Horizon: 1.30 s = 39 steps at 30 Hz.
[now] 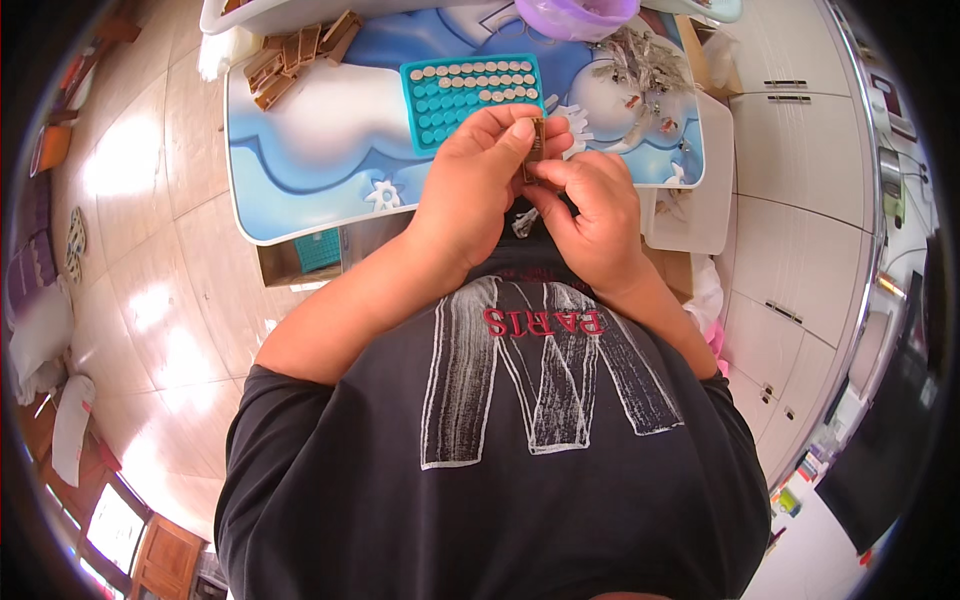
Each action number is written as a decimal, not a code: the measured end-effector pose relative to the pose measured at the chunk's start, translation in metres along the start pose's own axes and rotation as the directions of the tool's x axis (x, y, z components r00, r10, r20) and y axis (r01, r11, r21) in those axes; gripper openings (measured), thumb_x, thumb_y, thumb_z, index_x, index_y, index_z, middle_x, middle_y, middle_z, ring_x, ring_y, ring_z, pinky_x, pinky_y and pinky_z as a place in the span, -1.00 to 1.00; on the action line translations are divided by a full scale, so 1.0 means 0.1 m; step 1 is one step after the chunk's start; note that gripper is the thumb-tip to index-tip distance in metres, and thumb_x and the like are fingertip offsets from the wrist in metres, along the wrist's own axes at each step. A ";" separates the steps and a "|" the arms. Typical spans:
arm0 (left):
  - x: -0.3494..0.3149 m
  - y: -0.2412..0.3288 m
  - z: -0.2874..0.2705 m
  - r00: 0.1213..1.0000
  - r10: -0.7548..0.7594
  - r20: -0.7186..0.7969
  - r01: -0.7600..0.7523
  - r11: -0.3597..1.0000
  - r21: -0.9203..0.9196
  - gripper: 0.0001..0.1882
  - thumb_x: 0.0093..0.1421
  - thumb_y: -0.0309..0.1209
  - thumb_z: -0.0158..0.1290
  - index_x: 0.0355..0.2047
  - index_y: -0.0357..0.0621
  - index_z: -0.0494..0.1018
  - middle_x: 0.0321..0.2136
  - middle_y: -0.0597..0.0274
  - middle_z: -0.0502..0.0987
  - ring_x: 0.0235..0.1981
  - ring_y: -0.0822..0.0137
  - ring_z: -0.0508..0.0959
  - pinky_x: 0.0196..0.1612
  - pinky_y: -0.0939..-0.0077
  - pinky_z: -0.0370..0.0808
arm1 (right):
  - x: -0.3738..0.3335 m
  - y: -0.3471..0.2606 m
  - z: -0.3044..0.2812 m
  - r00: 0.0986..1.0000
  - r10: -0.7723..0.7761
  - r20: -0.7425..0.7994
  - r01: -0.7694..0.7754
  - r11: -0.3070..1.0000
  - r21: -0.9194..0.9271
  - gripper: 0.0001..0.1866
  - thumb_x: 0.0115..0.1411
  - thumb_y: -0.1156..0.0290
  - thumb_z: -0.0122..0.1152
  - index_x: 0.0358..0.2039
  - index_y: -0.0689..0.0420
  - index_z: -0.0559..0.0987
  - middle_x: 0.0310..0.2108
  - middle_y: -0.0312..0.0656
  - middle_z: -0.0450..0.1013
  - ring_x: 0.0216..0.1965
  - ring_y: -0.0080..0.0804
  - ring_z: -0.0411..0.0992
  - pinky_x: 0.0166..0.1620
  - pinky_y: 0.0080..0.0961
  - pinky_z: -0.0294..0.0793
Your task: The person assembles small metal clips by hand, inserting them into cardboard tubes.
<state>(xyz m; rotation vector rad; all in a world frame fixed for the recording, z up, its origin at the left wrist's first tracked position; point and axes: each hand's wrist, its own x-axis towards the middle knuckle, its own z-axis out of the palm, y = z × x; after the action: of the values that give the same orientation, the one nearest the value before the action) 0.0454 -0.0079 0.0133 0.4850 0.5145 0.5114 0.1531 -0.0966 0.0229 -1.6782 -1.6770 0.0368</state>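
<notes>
Over the near edge of the table, both my hands meet at a small flat brown card-like piece (537,142). My left hand (468,180) pinches its upper part between thumb and fingers. At its lower end, the fingertips of my right hand (597,205) are closed on it. Just beyond my left hand lies a teal tray (407,95) with rows of round cups, several of them filled with pale round discs (483,69). Thin white strips (570,120) lie to the tray's right, partly behind my fingers. A small whitish bit (523,222) shows below my hands.
Brown card-like pieces (298,55) are heaped at the table's far left. A purple basin (570,18) stands at the back, near a pile of small clear packets (645,75). White bins (712,170) flank the blue-and-white table (300,180) on the right, beside white cabinets (790,150).
</notes>
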 end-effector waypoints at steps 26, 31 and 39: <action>-0.19 -0.12 -0.44 0.901 -0.432 0.038 0.363 0.799 0.480 -0.63 0.31 -0.42 -0.19 0.04 -0.45 0.21 -0.09 -0.05 0.43 -0.11 0.24 0.50 0.01 0.45 0.41 | -0.94 1.29 -0.66 0.179 0.948 0.262 -0.686 -0.070 0.724 -0.81 0.25 0.38 0.00 -0.34 0.27 0.43 -0.46 -0.16 0.44 -0.45 -0.38 0.47 -0.35 -0.50 0.54; -0.13 -0.20 -0.49 0.958 -0.280 0.059 0.216 0.843 0.493 -0.62 0.30 -0.43 -0.17 0.04 -0.47 0.20 -0.14 -0.04 0.46 -0.09 0.25 0.49 -0.02 0.49 0.39 | -0.90 1.31 -0.64 0.170 0.955 0.243 -0.666 -0.071 0.743 -0.80 0.24 0.38 0.02 -0.36 0.29 0.43 -0.45 -0.11 0.45 -0.44 -0.34 0.48 -0.34 -0.50 0.55; -0.12 -0.18 -0.47 0.952 -0.293 0.085 0.219 0.851 0.477 -0.67 0.29 -0.44 -0.18 -0.02 -0.43 0.27 -0.16 -0.03 0.48 -0.12 0.24 0.50 -0.03 0.49 0.40 | -0.87 1.33 -0.67 0.138 0.957 0.254 -0.675 -0.097 0.731 -0.82 0.22 0.42 0.04 -0.36 0.30 0.43 -0.44 -0.08 0.46 -0.45 -0.29 0.49 -0.33 -0.42 0.57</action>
<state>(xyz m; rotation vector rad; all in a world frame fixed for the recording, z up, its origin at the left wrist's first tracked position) 0.0155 -0.0145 -0.0287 0.8942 0.5428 0.0821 0.2880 -0.1853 -0.0380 -1.6058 0.1463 0.8806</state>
